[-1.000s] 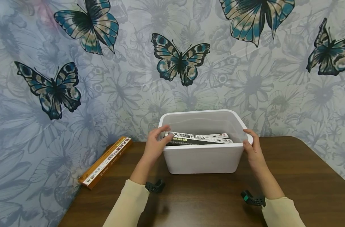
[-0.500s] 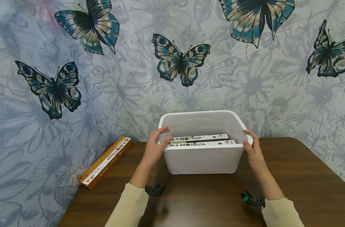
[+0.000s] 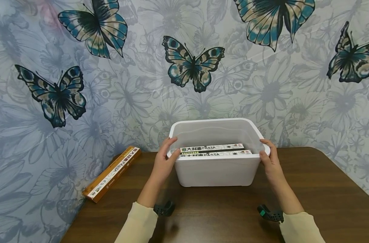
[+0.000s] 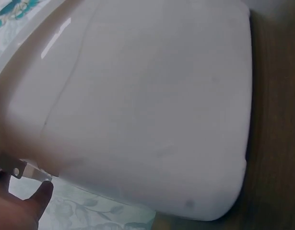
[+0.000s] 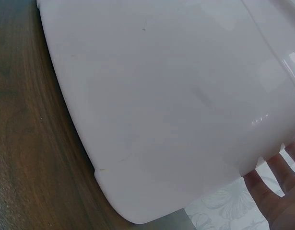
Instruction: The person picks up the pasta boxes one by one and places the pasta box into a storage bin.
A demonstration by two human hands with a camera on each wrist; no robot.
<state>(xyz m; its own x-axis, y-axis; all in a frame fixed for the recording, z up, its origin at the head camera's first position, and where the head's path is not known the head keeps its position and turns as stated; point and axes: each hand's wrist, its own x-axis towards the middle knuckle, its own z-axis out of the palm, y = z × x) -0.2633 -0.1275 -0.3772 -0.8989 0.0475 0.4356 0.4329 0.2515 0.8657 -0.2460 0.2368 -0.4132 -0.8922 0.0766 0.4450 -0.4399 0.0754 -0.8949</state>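
A white plastic storage bin stands on the table in the head view. My left hand holds its left rim, thumb toward the front corner and fingers along the side. On the opposite side my right hand grips the right rim, its thumb over the edge. Two pasta boxes with white printed edges lie side by side inside; their lower parts are hidden by the front wall. The left wrist view shows the bin's outer wall and part of the left hand. Fingers appear under the rim in the right wrist view.
An orange-brown pasta box lies slanted at the table's left edge. The brown wooden table ends at a wall papered with flowers and butterflies, close behind the bin.
The front pasta box has dropped from a tilted position to lie level in the bin. My left hand has let go of it and shifted slightly left onto the rim.
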